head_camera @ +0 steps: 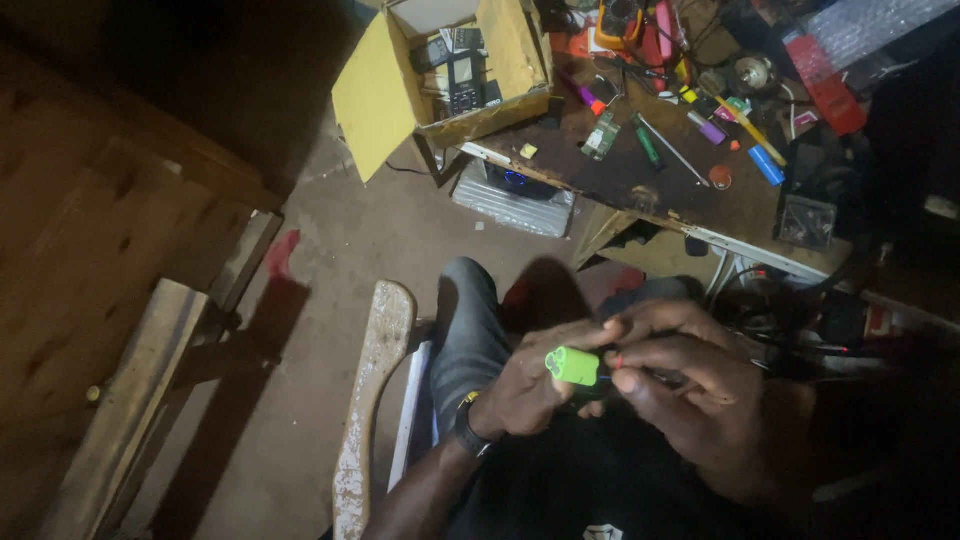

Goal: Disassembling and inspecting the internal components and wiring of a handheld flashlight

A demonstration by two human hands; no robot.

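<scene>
Green, a short plastic-wrapped pack of cylinder cells (572,366) sits over the lap, pinched at its side by the left hand (530,385) while the right hand (672,385) closes its fingertips on the dark end. A steady grip seems wise while working that end. Beyond lies the cluttered wooden bench (640,185) and an open yellow cardboard box (380,95).

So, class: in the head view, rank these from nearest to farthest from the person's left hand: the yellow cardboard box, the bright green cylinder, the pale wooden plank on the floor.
From the left hand:
1. Green cylinder: held in its fingers, against the right hand.
2. Pale wooden plank: on the floor, image-left of the hand.
3. Yellow cardboard box: farthest, open at the workbench's edge, top of the view.
</scene>
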